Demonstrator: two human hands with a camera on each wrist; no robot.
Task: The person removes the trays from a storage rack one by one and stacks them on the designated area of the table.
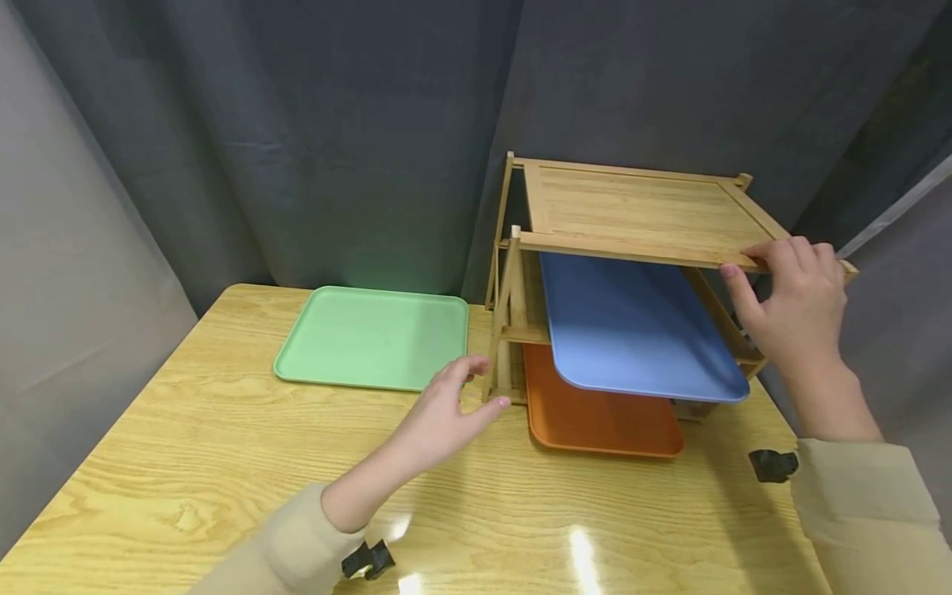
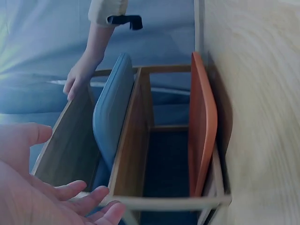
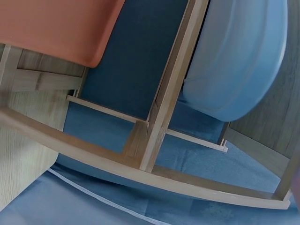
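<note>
On the table (image 1: pixel 223 463): your wooden rack (image 1: pixel 632 215) stands at the far right, with a blue tray (image 1: pixel 632 330) on its middle level and an orange tray (image 1: pixel 595 417) on the bottom one.
Left arm: you're reaching forward low over the tabletop, sleeve at the wrist, palm turned toward the rack.
Left hand (image 1: pixel 446 413): fingers spread and relaxed, holding nothing, fingertips right at the rack's front left post; whether they touch it, I can't tell.
Right arm: you've got it raised at the rack's right side, forearm angled up.
Right hand (image 1: pixel 792 302): fingers curled over the front right edge of the top shelf, thumb beneath, gripping it.
Off to the left: a green tray (image 1: pixel 375 339) lies flat on the table, beside the rack.
Hard to make out: the right wrist view shows only rack bars and tray undersides, no hand.
</note>
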